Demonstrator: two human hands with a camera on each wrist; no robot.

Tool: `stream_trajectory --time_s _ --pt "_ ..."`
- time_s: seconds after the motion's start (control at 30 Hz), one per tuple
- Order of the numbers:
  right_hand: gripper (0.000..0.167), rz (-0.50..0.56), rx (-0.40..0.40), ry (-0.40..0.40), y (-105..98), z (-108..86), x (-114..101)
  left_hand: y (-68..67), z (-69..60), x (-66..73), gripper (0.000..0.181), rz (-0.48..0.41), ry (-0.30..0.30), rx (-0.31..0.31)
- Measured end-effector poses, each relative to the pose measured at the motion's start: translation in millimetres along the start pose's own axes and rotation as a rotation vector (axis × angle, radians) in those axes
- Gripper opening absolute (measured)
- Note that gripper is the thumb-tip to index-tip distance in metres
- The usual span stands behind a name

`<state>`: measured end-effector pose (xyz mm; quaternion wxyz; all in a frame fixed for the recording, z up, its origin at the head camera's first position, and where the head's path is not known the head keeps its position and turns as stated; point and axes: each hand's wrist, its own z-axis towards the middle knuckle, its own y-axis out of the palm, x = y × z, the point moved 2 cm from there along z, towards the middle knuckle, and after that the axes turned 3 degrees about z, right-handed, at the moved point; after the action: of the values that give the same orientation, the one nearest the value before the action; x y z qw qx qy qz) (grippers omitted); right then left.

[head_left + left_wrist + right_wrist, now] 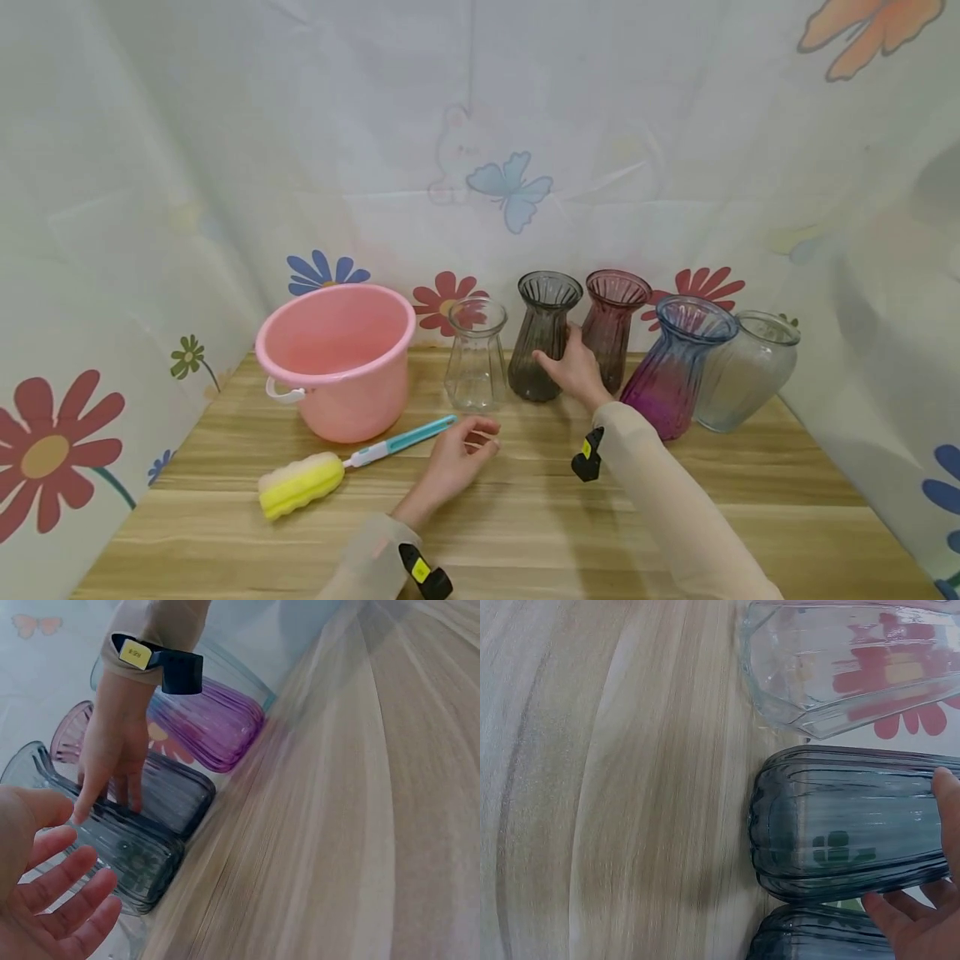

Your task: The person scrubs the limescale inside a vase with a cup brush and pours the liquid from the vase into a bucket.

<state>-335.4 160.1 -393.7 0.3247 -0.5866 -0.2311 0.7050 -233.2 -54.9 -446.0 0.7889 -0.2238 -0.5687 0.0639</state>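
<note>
My right hand is at a dark grey ribbed glass vase, its thumb across the front and its fingers at the right side. In the right wrist view the thumb lies over the grey vase, with the fingers along its other side. A dusky pink glass vase stands close beside that hand. My left hand, loosely curled, holds nothing just above the table, before a clear glass vase. The left wrist view shows the left hand's fingers spread apart.
A blue-to-purple vase and a frosted clear vase stand to the right. At left are a pink bucket and a yellow sponge brush with a blue handle. A patterned sheet hangs behind the wooden table.
</note>
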Motion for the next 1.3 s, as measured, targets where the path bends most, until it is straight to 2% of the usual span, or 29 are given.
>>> stream_trajectory --time_s 0.17,0.33,0.43,0.53,0.67,0.77,0.87,1.1,1.2,1.3 --pt "0.084 -0.014 0.006 0.004 1 0.7 0 2.6 -0.2 0.1 0.023 -0.002 -0.017 -0.018" --pt "0.079 -0.040 0.046 -0.049 -5 -4.3 -1 3.1 0.8 -1.5 0.024 0.008 -0.006 -0.035" --pt "0.067 -0.019 0.137 -0.095 -14 -11.1 -1 2.4 1.1 -3.0 0.024 0.019 -0.002 -0.037" --pt "0.051 0.014 0.277 -0.120 -25 -17.1 1 0.1 1.4 -3.4 0.024 0.033 -0.003 -0.032" --pt "0.045 0.047 0.442 -0.056 -37 -23.8 6 -1.3 0.9 -1.5 0.022 0.031 -0.007 -0.036" --pt "0.053 0.068 0.495 0.022 -45 -25.7 14 0.5 -0.1 -1.4 0.022 0.020 -0.002 -0.045" --pt "0.065 0.084 0.483 0.067 -49 -21.6 18 0.1 -0.8 -3.0 0.023 0.012 0.000 -0.047" --pt "0.088 0.158 0.326 0.150 -56 -0.8 25 -1.0 -1.5 -9.6 0.022 -0.007 -0.018 -0.048" --pt "0.091 0.230 0.275 0.173 -61 6.9 28 -0.7 -3.0 -9.4 0.023 -0.007 -0.030 -0.057" --pt "0.087 0.281 0.252 0.162 -63 13.4 30 -3.0 -5.4 -2.4 0.023 0.003 -0.035 -0.058"
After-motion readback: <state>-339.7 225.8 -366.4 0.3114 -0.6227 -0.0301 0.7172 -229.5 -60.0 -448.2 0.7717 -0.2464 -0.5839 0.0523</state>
